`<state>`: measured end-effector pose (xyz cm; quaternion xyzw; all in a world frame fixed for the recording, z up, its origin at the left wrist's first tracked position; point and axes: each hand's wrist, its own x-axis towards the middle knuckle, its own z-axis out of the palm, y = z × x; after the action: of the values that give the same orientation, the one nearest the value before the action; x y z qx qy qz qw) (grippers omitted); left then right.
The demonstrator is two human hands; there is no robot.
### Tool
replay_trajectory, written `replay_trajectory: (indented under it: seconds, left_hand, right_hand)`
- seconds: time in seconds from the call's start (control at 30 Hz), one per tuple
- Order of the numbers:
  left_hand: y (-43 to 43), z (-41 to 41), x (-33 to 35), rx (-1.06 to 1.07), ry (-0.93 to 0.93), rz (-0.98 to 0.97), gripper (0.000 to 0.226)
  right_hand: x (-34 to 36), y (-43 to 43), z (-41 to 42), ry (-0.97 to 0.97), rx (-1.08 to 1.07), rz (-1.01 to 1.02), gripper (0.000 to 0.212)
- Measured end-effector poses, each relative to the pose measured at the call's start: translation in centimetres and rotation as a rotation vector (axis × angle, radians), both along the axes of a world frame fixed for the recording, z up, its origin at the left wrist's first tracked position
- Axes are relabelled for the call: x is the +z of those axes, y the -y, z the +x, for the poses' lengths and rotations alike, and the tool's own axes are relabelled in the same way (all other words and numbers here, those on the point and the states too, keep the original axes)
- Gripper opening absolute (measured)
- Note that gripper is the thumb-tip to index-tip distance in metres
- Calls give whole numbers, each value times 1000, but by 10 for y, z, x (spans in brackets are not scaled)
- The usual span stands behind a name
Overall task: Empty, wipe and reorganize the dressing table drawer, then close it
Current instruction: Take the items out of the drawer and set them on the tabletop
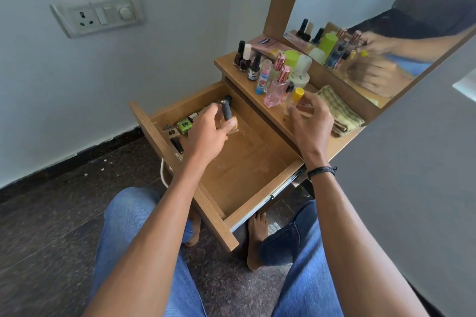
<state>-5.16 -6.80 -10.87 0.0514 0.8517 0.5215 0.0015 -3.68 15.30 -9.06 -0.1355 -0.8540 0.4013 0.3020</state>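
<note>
- The drawer (268,188) is pulled fully out. Small items (184,125) are packed into its far-left corner, so restocking is judged to be under way.
- A dark-capped bottle (227,110) is gripped by the left hand (206,134) and held upright just beside those items, likely so a row is kept.
- The yellow-capped bottle (296,99) on the table top (278,121) is half-circled by the right hand (313,116); whether it is actually grasped cannot be told.
- A folded cloth (337,110) is parked near it.

I wear faded blue denim jeans (134,234), a black braided cord wristband (320,171) just behind my right grip (313,121), and my feet (257,237) are bare.
</note>
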Motion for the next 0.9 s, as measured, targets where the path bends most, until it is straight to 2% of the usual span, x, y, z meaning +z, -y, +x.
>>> replay_trajectory:
  seconds: [0.1,0.2,0.27,0.33,0.47,0.67,0.9]
  left_hand:
    - [-8,3,0,24,-39,52,28]
    - [-13,5,-3,29,-61,35,33]
    - [-13,4,-5,21,-48,13,41]
    - [-14,5,-6,16,-63,4,37]
    - [-18,11,-4,15,-105,35,27]
    - [-28,21,1,4,-130,109,22]
    - [-54,18,16,-26,-213,36,20]
  right_hand:
    - [1,-1,-2,35,13,-83,25]
    - [2,-3,2,-13,-4,-193,21]
    - [2,-4,5,-68,-10,-245,24]
    - [3,-4,7,-120,-6,-270,30]
    - [2,-4,7,-126,-12,-200,33]
    - [3,-8,4,63,9,-119,37]
    - [3,-2,2,0,8,-110,33]
